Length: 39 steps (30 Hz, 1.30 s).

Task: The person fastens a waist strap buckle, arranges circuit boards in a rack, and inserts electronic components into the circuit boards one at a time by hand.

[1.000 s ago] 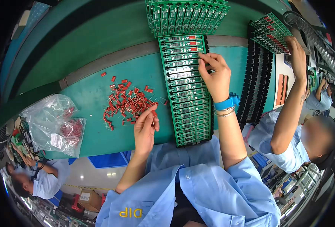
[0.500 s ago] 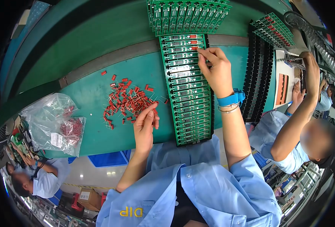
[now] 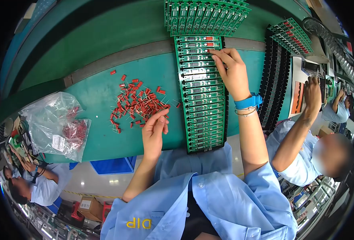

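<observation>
My right hand (image 3: 233,72) reaches over a long rack of narrow green circuit boards (image 3: 203,97). Its thumb and index finger are pinched at a red capacitor (image 3: 209,51) on the third board from the top, partly covered by the fingertips. Two boards above it each carry a red capacitor (image 3: 209,38). Beside a loose pile of red capacitors (image 3: 139,100) with wire leads, my left hand (image 3: 154,134) is closed, thumb against curled fingers. Whatever it may hold is hidden.
More green boards (image 3: 205,18) stand behind the rack. A clear plastic bag (image 3: 51,124) with red parts lies at left. Black empty racks (image 3: 273,82) stand at right, where a co-worker's hand (image 3: 313,94) is busy. A blue bin (image 3: 113,166) sits below the table edge.
The view has shifted slightly. My right fingers stay at the third board and now cover more of its red capacitor. My left hand stays by the pile. The co-worker's raised arm has lowered.
</observation>
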Available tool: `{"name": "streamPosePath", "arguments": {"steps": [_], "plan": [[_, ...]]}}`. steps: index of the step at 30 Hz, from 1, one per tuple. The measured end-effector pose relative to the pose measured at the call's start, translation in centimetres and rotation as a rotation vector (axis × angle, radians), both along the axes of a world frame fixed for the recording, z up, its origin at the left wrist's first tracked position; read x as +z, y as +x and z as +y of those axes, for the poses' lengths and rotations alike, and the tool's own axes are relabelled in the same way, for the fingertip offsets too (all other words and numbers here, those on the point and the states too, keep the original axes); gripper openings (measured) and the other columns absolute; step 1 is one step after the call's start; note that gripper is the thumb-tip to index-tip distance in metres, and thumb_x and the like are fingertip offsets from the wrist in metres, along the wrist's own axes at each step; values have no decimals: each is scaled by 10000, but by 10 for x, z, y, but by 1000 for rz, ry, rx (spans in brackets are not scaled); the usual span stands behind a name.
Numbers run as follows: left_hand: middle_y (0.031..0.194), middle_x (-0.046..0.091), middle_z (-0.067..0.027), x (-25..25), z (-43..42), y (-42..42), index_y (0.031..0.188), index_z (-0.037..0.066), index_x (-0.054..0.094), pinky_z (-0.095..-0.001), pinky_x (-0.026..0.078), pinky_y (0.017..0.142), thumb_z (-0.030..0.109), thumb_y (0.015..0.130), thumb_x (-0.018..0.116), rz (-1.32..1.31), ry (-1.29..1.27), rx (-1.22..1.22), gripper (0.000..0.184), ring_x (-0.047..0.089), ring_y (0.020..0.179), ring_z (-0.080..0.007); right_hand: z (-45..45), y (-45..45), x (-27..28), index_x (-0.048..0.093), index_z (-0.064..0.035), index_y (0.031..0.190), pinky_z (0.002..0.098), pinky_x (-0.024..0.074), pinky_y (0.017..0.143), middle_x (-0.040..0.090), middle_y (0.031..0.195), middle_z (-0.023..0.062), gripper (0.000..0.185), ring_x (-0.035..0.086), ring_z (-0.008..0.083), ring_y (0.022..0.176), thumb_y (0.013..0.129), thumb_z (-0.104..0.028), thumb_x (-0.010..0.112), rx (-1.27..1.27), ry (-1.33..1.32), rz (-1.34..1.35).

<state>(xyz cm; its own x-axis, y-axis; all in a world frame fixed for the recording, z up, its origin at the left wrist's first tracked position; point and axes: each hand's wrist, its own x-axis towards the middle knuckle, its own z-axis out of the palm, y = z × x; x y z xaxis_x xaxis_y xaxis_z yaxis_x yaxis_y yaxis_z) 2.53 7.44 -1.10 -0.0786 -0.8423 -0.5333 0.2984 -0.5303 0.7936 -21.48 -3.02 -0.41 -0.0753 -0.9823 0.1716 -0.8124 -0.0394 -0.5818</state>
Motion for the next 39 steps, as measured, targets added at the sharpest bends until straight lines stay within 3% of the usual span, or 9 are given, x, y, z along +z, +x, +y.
{"name": "streamPosePath", "arguments": {"steps": [8,13,15,17,19,21,28,32,39], "plan": [[840,572,-54,-3,3,2,1112,9,564,-184,373,558,80,900,522,-23,13,-25,228,440,612,-72,4,5,-7,672,-89,968,271,454,568,553,924,15,160,527,169,624,812,-102,635,-42,1,59],[847,565,-65,7,1,-3,1118,11,548,-177,366,567,73,906,511,11,37,-41,223,441,629,-83,6,6,-16,671,-61,970,243,457,619,576,938,36,175,542,146,717,797,-60,648,-72,-151,-15],[853,572,-64,13,1,-6,1117,19,536,-181,367,563,64,902,514,133,50,-36,221,447,622,-87,15,13,-6,669,-51,955,254,465,643,579,933,35,165,554,160,745,791,-53,648,-78,-148,-63],[859,578,-64,16,0,-8,1116,26,525,-184,369,559,56,898,518,255,61,-30,220,453,614,-92,35,23,14,657,-56,945,285,476,662,579,966,49,156,570,211,764,790,-55,636,-13,-104,-174],[865,580,-67,17,0,-8,1118,29,515,-186,369,560,57,899,517,366,75,-30,221,454,614,-97,61,37,33,652,-43,984,296,480,688,603,959,79,204,579,204,800,780,-35,636,298,77,-318],[875,584,-74,17,0,-10,1123,36,495,-189,371,563,59,900,516,595,108,-39,225,456,612,-106,82,54,48,647,-44,1023,277,477,671,608,923,65,260,576,194,786,763,-26,652,432,266,-585],[978,575,-110,7,-5,-8,1132,45,452,-210,381,592,-4,873,489,911,275,-88,266,479,675,-126,95,49,39,675,-32,962,254,465,620,627,891,75,270,567,166,688,697,-37,725,254,268,-604],[1110,538,-140,21,-17,-12,1121,42,463,-234,418,661,-83,823,451,673,267,79,324,488,732,-147,59,21,2,671,-48,879,233,455,592,618,855,41,210,550,132,675,686,-74,751,-133,36,-506],[1199,507,-155,7,-4,-5,1159,45,467,-268,455,775,-91,804,410,541,269,74,384,533,859,-188,31,18,-10,668,-46,882,219,445,585,602,860,37,208,545,120,681,695,-76,753,-319,-95,-338]]}}
